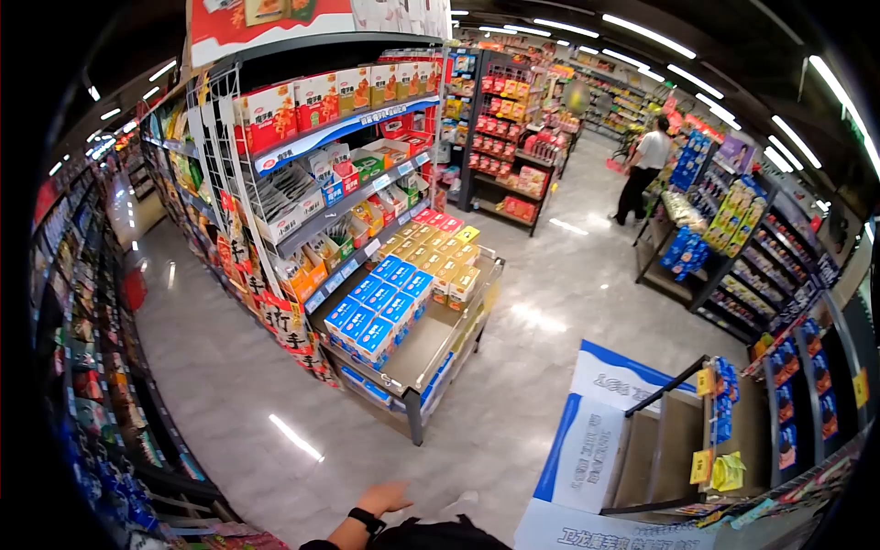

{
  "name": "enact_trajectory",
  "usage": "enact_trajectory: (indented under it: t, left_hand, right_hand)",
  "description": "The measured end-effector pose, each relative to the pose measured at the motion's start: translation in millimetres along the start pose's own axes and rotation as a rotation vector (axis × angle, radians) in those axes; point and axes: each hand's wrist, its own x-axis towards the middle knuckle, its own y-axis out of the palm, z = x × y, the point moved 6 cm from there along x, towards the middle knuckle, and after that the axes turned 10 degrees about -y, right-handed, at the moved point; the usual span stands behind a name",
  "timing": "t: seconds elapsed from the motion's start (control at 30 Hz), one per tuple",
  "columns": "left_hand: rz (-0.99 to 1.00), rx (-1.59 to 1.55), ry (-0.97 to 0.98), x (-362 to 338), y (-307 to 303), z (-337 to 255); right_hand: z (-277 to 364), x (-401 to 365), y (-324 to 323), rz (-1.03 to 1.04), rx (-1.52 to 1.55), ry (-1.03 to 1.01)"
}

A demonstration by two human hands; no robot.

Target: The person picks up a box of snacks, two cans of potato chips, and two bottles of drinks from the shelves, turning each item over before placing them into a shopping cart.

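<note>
One of my hands point(385, 498), with a black band on its wrist, shows at the bottom edge, left of centre, over the grey floor. It looks blurred, and whether its fingers are apart or closed cannot be made out. This appears to be my left hand, and it touches no shelf or package. No second hand can be seen. Beyond it stands a low display table point(431, 359) bearing blue boxes point(374, 316) and gold boxes point(449, 266), against a tall shelf unit with red boxes point(269, 117) on top.
A partly stocked shelf point(642, 445) with a blue-and-white panel point(587, 435) stands at the lower right. Packed shelves point(101, 385) line the left. A person point(649, 165) in a white top stands in the far aisle, beside more displays point(733, 220).
</note>
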Motion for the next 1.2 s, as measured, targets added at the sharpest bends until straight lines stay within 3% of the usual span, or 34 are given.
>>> enact_trajectory:
  t: [0.03,0.1,0.13,0.17,0.2,0.27,0.33,0.4,0.6,0.77,0.83,0.93,1.07,1.1,1.17,1.2]
  left_hand:
    - [-0.037,-0.037,0.02,5.7,-13.8,-9.1]
    - [-0.064,-0.065,-0.007,18.0,-42.1,-32.8]
    - [-0.187,-0.13,0.069,27.9,-57.0,-40.8]
    - [-0.3,-0.196,0.143,32.2,-62.3,-44.8]
    - [-0.381,-0.204,0.117,25.0,-83.7,-57.2]
    - [-0.455,-0.238,0.02,14.6,-132.5,-81.6]
    - [-0.452,-0.287,-0.069,21.1,-146.8,-82.6]
    - [-0.686,-0.326,-0.217,30.0,-157.4,-67.9]
    - [-1.01,-0.36,-0.322,88.6,-227.3,-8.4]
    - [-1.019,-0.415,-0.43,159.7,-254.2,50.9]
    - [-0.939,-0.362,-0.464,171.2,-269.2,57.5]
    - [-1.043,-0.324,-0.489,169.3,-297.3,52.6]
    - [-0.941,-0.344,-0.453,175.6,-294.1,50.1]
    - [-0.925,-0.331,-0.419,180.6,-295.6,48.7]
    - [-0.882,-0.338,-0.411,187.3,-279.4,41.8]
    - [-0.961,-0.272,-0.376,179.9,-277.7,32.5]
  right_hand:
    - [3.9,34.6,-4.4,0.072,-0.158,-0.097]
    - [24.2,111.5,-6.5,0.288,-0.771,-0.532]
    - [66.2,119.6,3.8,0.411,-0.926,-0.67]
    - [84.1,110.5,4.9,0.071,-0.164,-0.587]
    - [97.8,128.4,7.5,-0.083,0.277,-0.08]
    - [171.9,145.6,10.5,-0.025,0.467,-0.16]
    - [239.1,150.4,9.9,-0.094,0.418,-0.145]
    - [274.9,170.5,15.2,-0.066,0.429,-0.157]
    - [385.4,182.4,50.0,0.017,0.268,-0.334]
    - [446.5,181.7,88.5,0.081,0.037,-0.425]
    - [478.0,170.3,109.1,0.202,-0.007,-0.416]
    - [513.4,170.7,116.0,0.2,0.158,-0.328]
    - [532.9,220.9,100.1,0.213,-0.082,-0.374]
    - [543.8,252.3,107.8,0.246,-0.156,-0.416]
    - [575.3,238.2,136.7,0.28,-0.301,-0.501]
    - [587.3,249.3,154.2,0.344,-0.351,-0.529]
